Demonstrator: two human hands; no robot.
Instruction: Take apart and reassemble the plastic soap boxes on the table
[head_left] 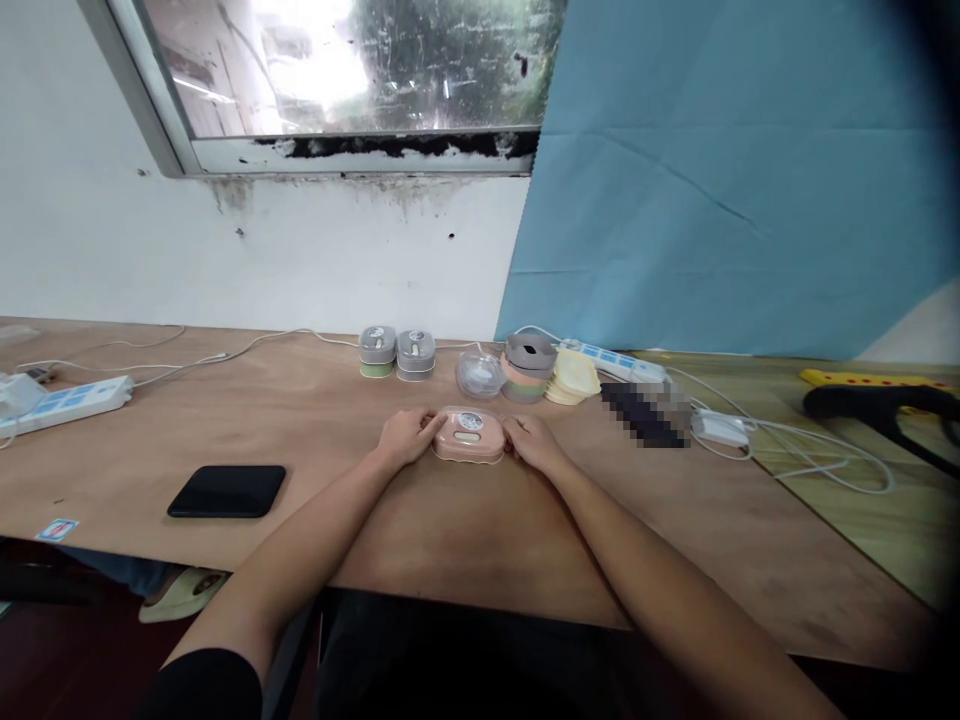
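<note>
A small pink lidded box point(469, 440) sits on the table in front of me, with a round printed sticker and a pale oblong inset on its lid. Clear film seems to edge its base. My left hand point(409, 436) grips its left end, fingers curled round the side. At the opposite end, my right hand point(534, 442) is closed on the box too. The undersides of my fingertips are hidden. Just behind are clear plastic lids point(481, 374), a stack of grey, pink and green rings point(527, 366) and a pile of cream trays point(574, 377).
Two grey lidded boxes point(396, 353) stand near the wall. A black phone point(227, 491) lies at left, near the table's front edge. Power strips point(75, 402) with trailing cables lie at both sides. To the right are a blurred dark item point(643, 414) and a white adapter point(720, 429).
</note>
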